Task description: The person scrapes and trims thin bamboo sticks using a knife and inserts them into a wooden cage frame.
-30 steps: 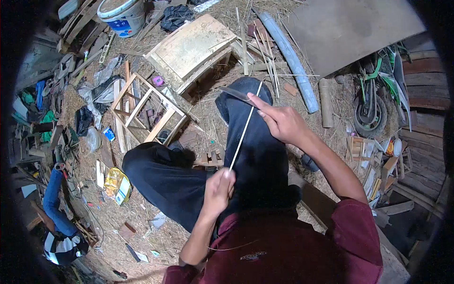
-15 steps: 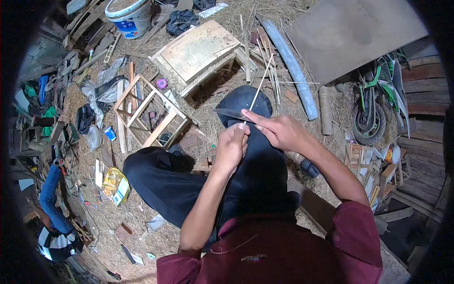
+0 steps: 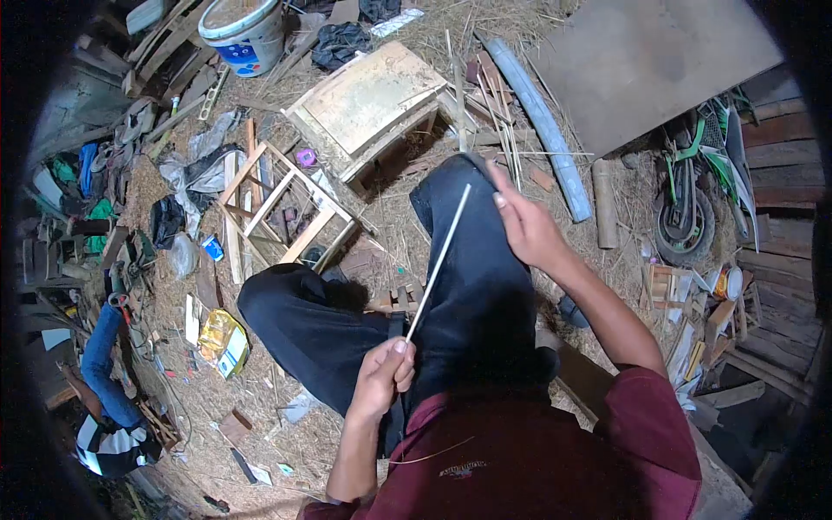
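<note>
A thin pale stick (image 3: 439,260) slants over the dark trousers, its lower end pinched in my left hand (image 3: 381,379) near the lap. My right hand (image 3: 526,217) is at the raised knee, apart from the stick, closed on a knife. The knife's dark blade (image 3: 476,161) shows only in part beyond the fingers, and its handle is hidden in the hand.
A wooden table (image 3: 368,104) and a slatted wooden frame (image 3: 286,208) stand ahead. A blue-grey pole (image 3: 542,126) lies right of them, near a large board (image 3: 659,69) and a motorbike (image 3: 685,191). Another person (image 3: 108,373) is at the left.
My left hand has drawn back toward the lap with the stick. My right hand has moved slightly up and right with the knife, away from the stick.
</note>
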The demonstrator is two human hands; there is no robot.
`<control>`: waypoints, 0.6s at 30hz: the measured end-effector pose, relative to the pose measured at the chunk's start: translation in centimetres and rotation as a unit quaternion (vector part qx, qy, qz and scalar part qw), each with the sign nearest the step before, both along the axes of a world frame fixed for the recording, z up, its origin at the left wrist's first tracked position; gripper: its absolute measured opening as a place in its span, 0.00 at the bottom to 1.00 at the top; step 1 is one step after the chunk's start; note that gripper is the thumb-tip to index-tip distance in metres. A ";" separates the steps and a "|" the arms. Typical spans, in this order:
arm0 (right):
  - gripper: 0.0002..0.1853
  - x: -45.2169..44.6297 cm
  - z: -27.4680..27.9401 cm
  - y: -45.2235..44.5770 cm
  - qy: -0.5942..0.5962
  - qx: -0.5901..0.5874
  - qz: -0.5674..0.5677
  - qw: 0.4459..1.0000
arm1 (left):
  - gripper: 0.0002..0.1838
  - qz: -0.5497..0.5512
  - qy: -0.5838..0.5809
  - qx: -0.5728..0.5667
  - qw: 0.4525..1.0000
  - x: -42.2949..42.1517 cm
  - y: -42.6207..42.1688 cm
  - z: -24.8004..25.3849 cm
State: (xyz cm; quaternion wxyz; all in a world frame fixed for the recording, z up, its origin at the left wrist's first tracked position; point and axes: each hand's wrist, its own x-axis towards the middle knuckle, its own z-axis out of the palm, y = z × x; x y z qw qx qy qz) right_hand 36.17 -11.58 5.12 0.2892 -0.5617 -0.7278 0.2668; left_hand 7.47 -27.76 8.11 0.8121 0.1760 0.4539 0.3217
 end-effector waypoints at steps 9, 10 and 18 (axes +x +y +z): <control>0.29 -1.3 3.8 -1.6 -0.109 -0.007 0.210 0.972 | 0.12 0.064 -0.102 -0.031 0.992 6.1 9.6 -1.4; 0.29 -1.9 4.1 -1.7 -0.137 -0.041 0.219 0.965 | 0.11 0.061 -0.119 -0.031 0.991 6.4 10.5 -1.6; 0.30 -2.1 3.1 -1.2 -0.154 -0.015 0.206 0.966 | 0.11 0.059 -0.087 -0.013 0.994 6.2 9.7 -2.1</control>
